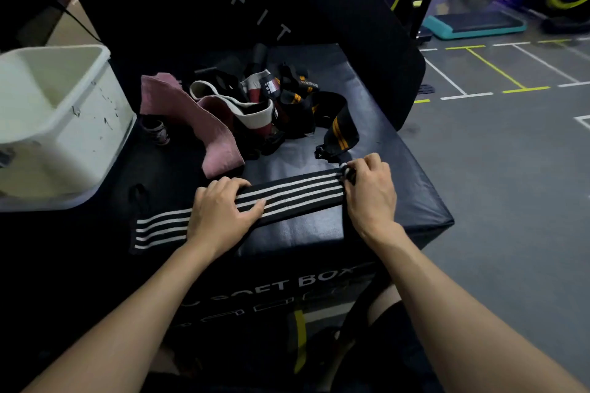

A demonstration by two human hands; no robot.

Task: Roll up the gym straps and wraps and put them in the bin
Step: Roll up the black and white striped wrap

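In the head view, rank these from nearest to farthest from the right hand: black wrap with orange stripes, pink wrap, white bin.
From the right hand:
1. Black wrap with orange stripes, just beyond it.
2. Pink wrap, centre-left.
3. White bin, far left.

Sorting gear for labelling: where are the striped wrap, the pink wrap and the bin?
striped wrap (293, 193): head view, flat middle stretch.
pink wrap (191, 118): head view, broad upper face.
bin (95, 124): head view, right outer wall.
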